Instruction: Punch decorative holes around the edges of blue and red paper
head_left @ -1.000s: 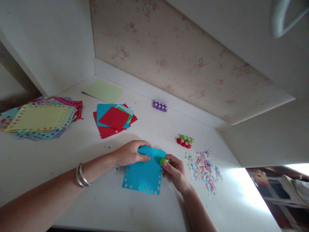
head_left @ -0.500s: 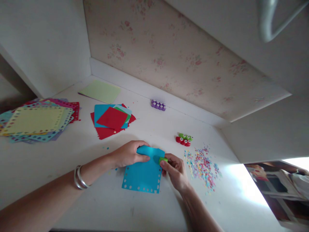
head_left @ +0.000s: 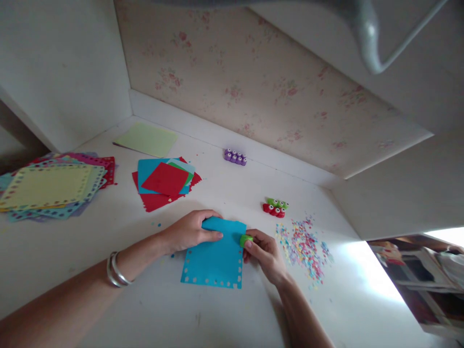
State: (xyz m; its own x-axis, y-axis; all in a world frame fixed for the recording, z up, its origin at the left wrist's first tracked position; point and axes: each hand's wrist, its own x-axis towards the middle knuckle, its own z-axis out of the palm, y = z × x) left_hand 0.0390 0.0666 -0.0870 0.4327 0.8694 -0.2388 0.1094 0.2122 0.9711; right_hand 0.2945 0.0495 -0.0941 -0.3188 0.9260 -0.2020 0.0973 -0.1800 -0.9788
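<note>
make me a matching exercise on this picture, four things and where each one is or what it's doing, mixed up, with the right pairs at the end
Things
1. left hand
2. right hand
3. purple pieces with eyes
4. paper confetti

Places and states
a. near the white skirting at the foot of the flowered wall
b. holding the blue sheet at its upper left
c. scattered on the table, to the right of the right hand
d. holding a small green piece at the blue sheet's right edge

Right pairs: 1-b, 2-d, 3-a, 4-c
</note>
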